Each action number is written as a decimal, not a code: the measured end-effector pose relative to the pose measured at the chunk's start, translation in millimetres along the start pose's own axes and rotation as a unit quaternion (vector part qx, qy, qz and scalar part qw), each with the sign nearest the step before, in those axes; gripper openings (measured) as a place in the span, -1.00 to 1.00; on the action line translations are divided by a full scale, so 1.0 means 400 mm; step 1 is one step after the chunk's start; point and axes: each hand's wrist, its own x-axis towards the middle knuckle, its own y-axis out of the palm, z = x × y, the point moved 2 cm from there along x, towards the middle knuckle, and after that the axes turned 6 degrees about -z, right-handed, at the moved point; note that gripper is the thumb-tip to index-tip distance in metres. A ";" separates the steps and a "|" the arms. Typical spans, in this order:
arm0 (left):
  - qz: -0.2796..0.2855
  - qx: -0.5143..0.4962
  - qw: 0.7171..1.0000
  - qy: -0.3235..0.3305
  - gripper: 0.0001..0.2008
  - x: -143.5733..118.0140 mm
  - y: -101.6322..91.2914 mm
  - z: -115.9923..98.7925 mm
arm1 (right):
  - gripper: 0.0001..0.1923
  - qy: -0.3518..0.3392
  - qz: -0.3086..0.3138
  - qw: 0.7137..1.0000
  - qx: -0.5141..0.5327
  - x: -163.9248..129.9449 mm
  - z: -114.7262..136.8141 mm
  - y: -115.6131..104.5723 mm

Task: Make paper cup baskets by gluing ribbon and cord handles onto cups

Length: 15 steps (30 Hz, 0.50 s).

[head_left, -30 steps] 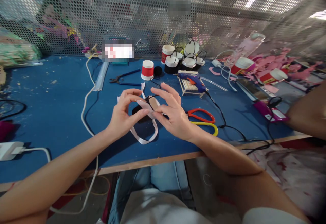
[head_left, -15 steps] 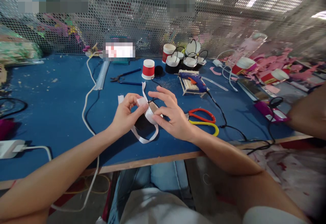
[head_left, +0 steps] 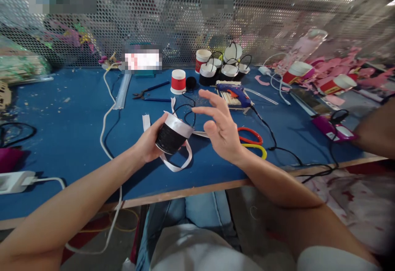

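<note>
A paper cup (head_left: pixel 171 137), wrapped in black with a white ribbon band round its rim, is gripped by my left hand (head_left: pixel 152 142) and tilted over the blue table. Black cord trails from the cup's far side. My right hand (head_left: pixel 220 127) hovers just right of the cup, fingers spread, holding nothing. White ribbon (head_left: pixel 175 168) lies in a loop under and in front of the cup. Beyond my right hand rests a blue glue gun (head_left: pixel 237 94) on a small wooden stand. Scissors with red and yellow handles (head_left: pixel 256 148) lie partly hidden behind my right wrist.
Blue-handled pliers (head_left: pixel 154 92), a red-and-white cup (head_left: pixel 178 82) and a black cord ball (head_left: pixel 191 83) stand farther back. Several black-wrapped cups (head_left: pixel 207 73) with cord handles sit behind the glue gun. A white cable (head_left: pixel 103 133) crosses the left side. Another person's arm (head_left: pixel 376 127) is at right.
The cup has turned so its black side and white band face me. My right hand has moved off it to the right, with its fingers opening out.
</note>
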 end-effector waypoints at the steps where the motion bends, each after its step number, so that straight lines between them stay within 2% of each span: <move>1: 0.007 -0.009 1.000 -0.006 -0.52 -0.001 0.000 -0.001 | -0.59 -0.006 0.000 1.000 -0.008 -0.001 0.001 0.001; 8: 0.030 -0.047 0.998 0.030 -0.58 -0.010 0.013 0.000 | -0.71 -0.038 0.071 0.996 -0.049 -0.010 0.010 0.029; 11: 0.027 -0.044 0.998 0.037 -0.58 -0.013 0.019 -0.001 | -0.74 -0.043 0.072 0.995 -0.050 -0.008 0.012 0.026; 15: 0.006 -0.014 0.996 0.091 -0.59 -0.008 0.017 0.001 | -0.80 -0.040 0.075 0.995 -0.057 -0.008 0.015 0.022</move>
